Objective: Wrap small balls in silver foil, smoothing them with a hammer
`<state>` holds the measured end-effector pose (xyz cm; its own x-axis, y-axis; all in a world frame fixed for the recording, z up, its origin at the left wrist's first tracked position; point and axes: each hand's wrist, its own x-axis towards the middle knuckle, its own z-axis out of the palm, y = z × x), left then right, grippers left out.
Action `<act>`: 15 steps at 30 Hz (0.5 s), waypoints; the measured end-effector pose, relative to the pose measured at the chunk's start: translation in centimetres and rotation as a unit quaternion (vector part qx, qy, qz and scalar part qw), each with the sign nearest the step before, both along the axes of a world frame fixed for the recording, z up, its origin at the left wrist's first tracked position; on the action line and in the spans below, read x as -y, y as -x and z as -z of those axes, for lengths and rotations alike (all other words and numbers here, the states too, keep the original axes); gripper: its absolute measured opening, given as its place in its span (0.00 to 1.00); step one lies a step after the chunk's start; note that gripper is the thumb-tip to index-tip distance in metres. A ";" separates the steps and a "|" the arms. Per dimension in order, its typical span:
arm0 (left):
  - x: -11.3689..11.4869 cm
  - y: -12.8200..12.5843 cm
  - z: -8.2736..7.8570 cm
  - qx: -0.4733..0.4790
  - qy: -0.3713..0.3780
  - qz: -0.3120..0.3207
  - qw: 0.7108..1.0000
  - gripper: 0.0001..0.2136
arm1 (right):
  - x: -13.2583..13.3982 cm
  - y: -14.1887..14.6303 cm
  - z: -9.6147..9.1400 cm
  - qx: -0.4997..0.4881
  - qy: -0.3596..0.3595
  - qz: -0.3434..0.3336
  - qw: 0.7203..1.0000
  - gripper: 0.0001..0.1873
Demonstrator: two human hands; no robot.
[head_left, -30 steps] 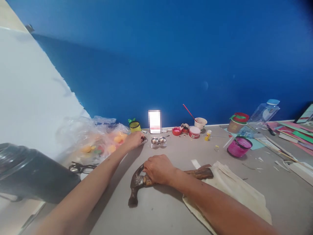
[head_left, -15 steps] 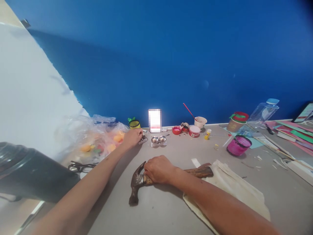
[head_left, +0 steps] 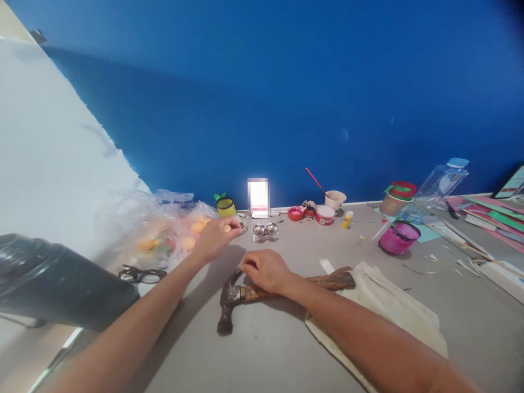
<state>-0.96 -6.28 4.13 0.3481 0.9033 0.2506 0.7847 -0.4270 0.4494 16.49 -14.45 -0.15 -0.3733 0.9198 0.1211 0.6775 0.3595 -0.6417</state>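
Observation:
My left hand (head_left: 215, 238) is held above the far left of the table with its fingertips pinched together. Whatever is between them is too small to make out. Just beyond its fingertips lies a small metallic piece (head_left: 243, 227), partly covered by the hand. To the right, two shiny silver balls (head_left: 265, 230) sit on a pale base. My right hand (head_left: 268, 270) is over the claw hammer (head_left: 231, 295), its fingers curled near the claw; their contents are hidden. The wooden handle shows below the palm, its end lying on a cream cloth (head_left: 380, 305).
A bright phone (head_left: 258, 197) leans on the blue wall. Paint pots (head_left: 325, 215), a paper cup with a brush (head_left: 335, 201) and a purple pot (head_left: 399, 238) stand right. Left are a plastic bag (head_left: 164, 229), glasses (head_left: 143, 274) and a dark cylinder (head_left: 61, 284).
My left hand has drawn back slightly from the metallic piece, toward me and left. My right hand has lifted and loosened from the hammer's handle, which now shows beneath it.

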 end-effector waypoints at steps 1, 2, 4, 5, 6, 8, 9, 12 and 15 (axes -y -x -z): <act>1.7 0.2 -0.1 0.041 0.016 0.019 0.999 0.08 | -0.2 0.0 0.0 -0.075 0.030 0.021 0.997 0.09; 3.3 0.4 0.1 0.059 0.033 0.032 0.997 0.08 | -0.3 0.0 0.1 -0.145 0.060 0.036 0.987 0.08; 6.1 0.6 0.7 0.056 0.042 0.020 0.997 0.08 | -0.5 0.2 0.4 -0.255 0.122 0.038 0.958 0.06; 7.2 0.7 1.2 0.035 0.044 0.008 0.998 0.08 | -0.5 0.2 0.6 -0.290 0.158 0.028 0.944 0.05; 8.0 0.7 1.7 0.012 0.046 0.003 0.999 0.07 | -0.5 0.3 0.8 -0.312 0.194 0.015 0.930 0.06; 8.9 0.6 2.7 -0.023 0.035 0.000 0.999 0.05 | -0.4 0.3 1.0 -0.329 0.246 -0.009 0.912 0.07; 9.1 0.6 3.0 -0.038 0.026 0.001 0.999 0.04 | -0.4 0.2 1.1 -0.332 0.254 -0.014 0.908 0.08; 9.4 0.5 3.7 -0.060 -0.013 0.026 0.998 0.01 | -0.5 0.1 1.4 -0.335 0.228 -0.010 0.914 0.08; 9.7 0.5 3.9 -0.071 -0.064 0.063 0.993 0.05 | -0.6 -0.1 1.5 -0.318 0.207 -0.013 0.925 0.09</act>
<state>-1.50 -16.02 0.19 0.4964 0.8146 0.3000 0.7730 -0.5721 0.2741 16.60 -13.82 -1.68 -0.3705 0.9281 -0.0361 0.1101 0.0052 -0.9939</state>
